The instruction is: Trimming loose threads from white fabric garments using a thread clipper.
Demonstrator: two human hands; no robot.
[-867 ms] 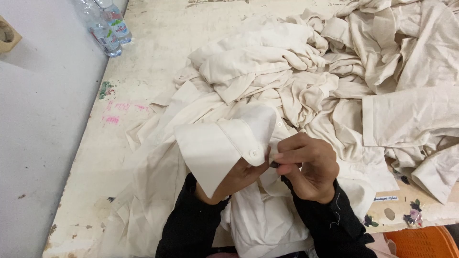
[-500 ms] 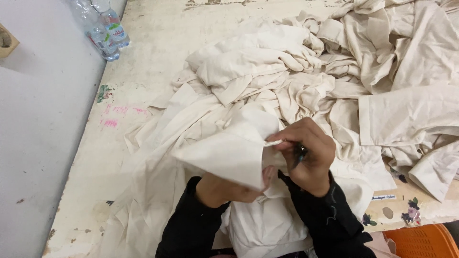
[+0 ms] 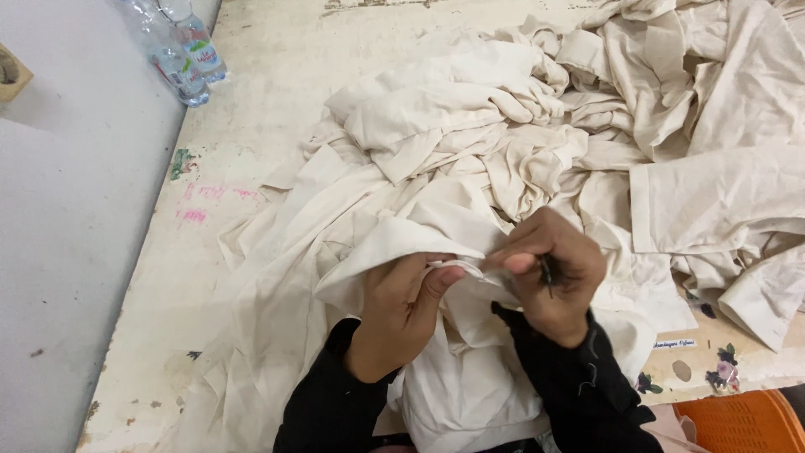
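Head view, looking down on a worn, paint-stained pale worktable (image 3: 251,109) heaped with cream cotton garments (image 3: 520,143). The left hand (image 3: 401,312) is curled, its thumb and fingers pinching a folded edge of a cream cotton garment piece (image 3: 394,243), which lies over the near side of the heap, directly in front of the person. The right hand (image 3: 549,273) is closed around a small dark slender tool (image 3: 547,273), of which only a short length shows between the fingers; its fingertips meet the same fabric edge, just beside the left thumb. Both forearms wear black sleeves (image 3: 335,403).

Compared with the frame half a second earlier, the stiff raised flap of cloth that covered the left hand now lies lower and flatter, so the left hand is exposed. The right hand sits slightly further right, and the two hands are close together on the edge rather than overlapping.

Upper left, two clear plastic water bottles (image 3: 180,50) lie at the table's edge, well apart from the hands. An orange plastic crate (image 3: 738,424) shows at the lower right corner. Pink and green marks (image 3: 193,201) stain the tabletop left of the heap.
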